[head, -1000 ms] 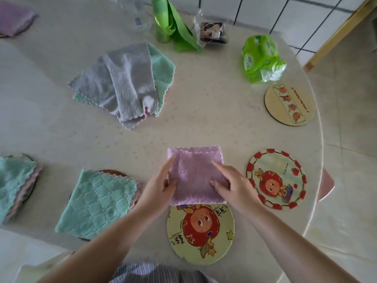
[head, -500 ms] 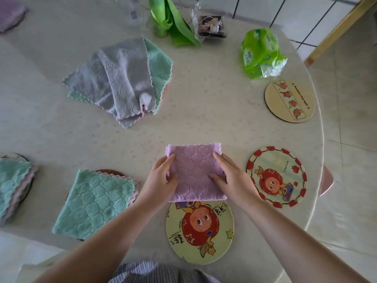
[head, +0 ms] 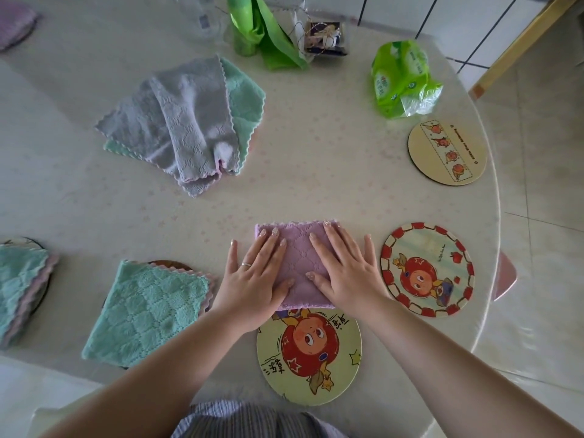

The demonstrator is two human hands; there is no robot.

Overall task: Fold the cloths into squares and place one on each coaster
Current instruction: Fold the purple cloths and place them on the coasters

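Observation:
A folded purple cloth (head: 298, 248) lies square on the table, its near edge overlapping a round cartoon coaster (head: 309, 358). My left hand (head: 256, 276) and my right hand (head: 344, 270) press flat on the cloth, fingers spread. Two bare coasters sit to the right: a red-rimmed coaster (head: 428, 268) and a yellow coaster (head: 447, 151). A folded teal cloth (head: 148, 311) covers a dark coaster at the left. Another folded teal cloth (head: 19, 286) lies at the far left edge. A loose pile of grey and teal cloths (head: 186, 121) lies farther back.
At the table's back stand a green bag (head: 262, 30), a small dark box (head: 324, 37) and a green tissue pack (head: 401, 77). A purple cloth (head: 14, 22) sits in the far left corner. The table edge (head: 497, 216) curves down the right side above a tiled floor.
Both hands went from pinching the purple cloth's sides to lying flat on top of it, fingers stretched toward its far edge. The cloth stayed in place.

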